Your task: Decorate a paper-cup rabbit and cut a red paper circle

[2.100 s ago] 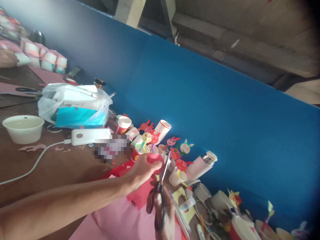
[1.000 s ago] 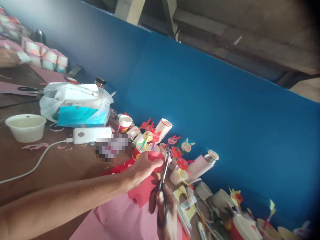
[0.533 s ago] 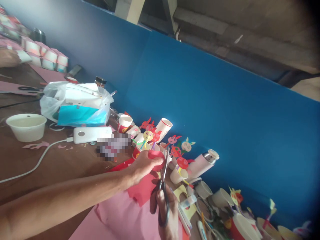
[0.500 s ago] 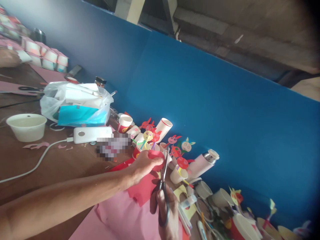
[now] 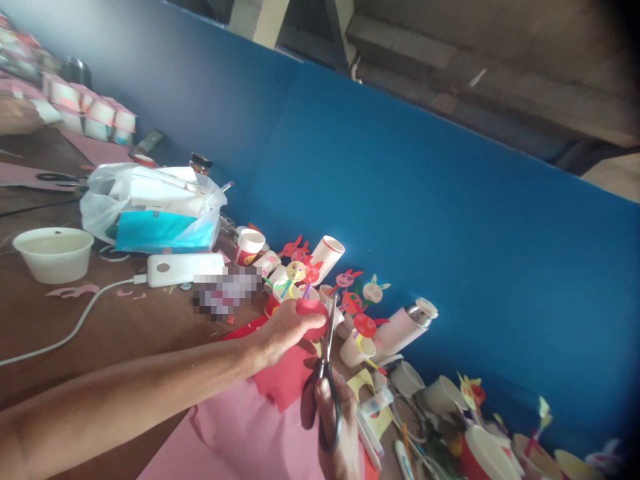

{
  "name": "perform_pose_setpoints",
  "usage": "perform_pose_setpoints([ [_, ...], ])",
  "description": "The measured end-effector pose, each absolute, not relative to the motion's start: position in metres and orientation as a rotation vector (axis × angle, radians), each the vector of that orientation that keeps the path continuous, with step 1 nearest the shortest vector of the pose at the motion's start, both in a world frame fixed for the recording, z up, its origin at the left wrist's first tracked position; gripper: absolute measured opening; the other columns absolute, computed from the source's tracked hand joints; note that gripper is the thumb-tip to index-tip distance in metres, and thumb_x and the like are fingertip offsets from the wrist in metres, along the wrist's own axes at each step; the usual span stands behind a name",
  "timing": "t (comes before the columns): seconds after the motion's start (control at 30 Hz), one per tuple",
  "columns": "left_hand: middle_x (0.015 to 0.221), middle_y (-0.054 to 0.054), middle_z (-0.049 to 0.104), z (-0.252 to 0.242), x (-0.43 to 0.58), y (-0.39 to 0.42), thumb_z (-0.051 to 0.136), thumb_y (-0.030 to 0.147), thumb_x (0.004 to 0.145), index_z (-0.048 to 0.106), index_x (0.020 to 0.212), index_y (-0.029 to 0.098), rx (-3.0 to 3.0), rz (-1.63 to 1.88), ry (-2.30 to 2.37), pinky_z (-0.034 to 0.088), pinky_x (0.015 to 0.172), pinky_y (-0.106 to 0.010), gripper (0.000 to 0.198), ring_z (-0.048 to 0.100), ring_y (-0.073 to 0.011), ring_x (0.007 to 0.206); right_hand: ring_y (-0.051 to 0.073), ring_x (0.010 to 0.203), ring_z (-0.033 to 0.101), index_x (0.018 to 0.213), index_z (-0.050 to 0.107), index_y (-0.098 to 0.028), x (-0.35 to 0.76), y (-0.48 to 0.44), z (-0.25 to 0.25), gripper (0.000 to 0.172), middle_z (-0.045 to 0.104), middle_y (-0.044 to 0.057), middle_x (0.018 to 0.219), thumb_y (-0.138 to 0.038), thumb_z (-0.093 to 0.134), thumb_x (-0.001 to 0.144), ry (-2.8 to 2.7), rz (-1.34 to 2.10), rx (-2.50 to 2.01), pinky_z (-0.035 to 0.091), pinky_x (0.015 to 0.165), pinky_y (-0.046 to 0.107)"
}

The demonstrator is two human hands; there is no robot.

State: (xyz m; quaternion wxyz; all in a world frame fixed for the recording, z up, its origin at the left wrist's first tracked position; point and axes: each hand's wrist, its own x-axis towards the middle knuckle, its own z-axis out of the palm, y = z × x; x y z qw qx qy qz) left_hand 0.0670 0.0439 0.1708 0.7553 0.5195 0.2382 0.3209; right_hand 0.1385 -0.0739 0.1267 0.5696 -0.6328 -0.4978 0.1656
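A small piece of red paper (image 5: 311, 313) is pinched between the thumb and fingers of my left hand (image 5: 287, 333). My right hand (image 5: 336, 417) grips black-handled scissors (image 5: 327, 357), thumb through one loop. Their blades point up and away from me, right beside the red paper's right edge. Whether the blades touch the paper I cannot tell. Below both hands lies a larger red sheet (image 5: 283, 377) with a cut edge, on top of a big pink sheet (image 5: 240, 433).
Paper cups with rabbit-face cutouts (image 5: 365, 327) stand just beyond my hands, near a pink thermos (image 5: 403, 327). To the left are a white power bank (image 5: 185, 269), a plastic bag (image 5: 100, 200) and a white bowl (image 5: 53, 257). Another person's hand (image 5: 17, 115) shows at far left.
Very little differs. My left hand and the red paper have shifted slightly, while the scissors stay in nearly the same place.
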Motion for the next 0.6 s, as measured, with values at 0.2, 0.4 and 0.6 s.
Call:
perform_pose_setpoints([
  [0.2,0.071,-0.006,0.062,0.17,0.067,0.046,0.061,0.029,0.067,0.059,0.082,0.011,1.145,0.673,0.526,0.05,0.051,-0.028,0.023,0.059,-0.0172,0.063,0.013,0.043,0.043,0.078,0.067,-0.017,0.142,-0.075,0.125,0.047,0.047,-0.002,0.041,-0.058,0.044,0.083,-1.169,0.445,-1.473,0.039,0.049,0.027],
  [0.4,0.075,-0.004,0.061,0.171,0.066,0.047,0.063,0.028,0.066,0.057,0.085,0.014,1.092,0.668,0.546,0.05,0.051,-0.028,0.025,0.06,-0.0173,0.064,0.01,0.042,0.034,0.086,0.063,-0.017,0.15,-0.077,0.119,0.049,0.042,-0.006,0.042,-0.061,0.04,0.083,-1.19,0.588,-1.44,0.03,0.046,0.024],
  [0.6,0.062,-0.001,0.056,0.175,0.065,0.048,0.06,0.028,0.066,0.059,0.071,0.014,1.146,0.673,0.515,0.047,0.047,-0.025,0.015,0.053,-0.0135,0.056,0.011,0.044,0.032,0.073,0.057,-0.02,0.162,-0.077,0.121,0.043,0.046,-0.003,0.052,-0.051,0.034,0.091,-1.157,0.552,-1.424,0.026,0.046,0.026],
])
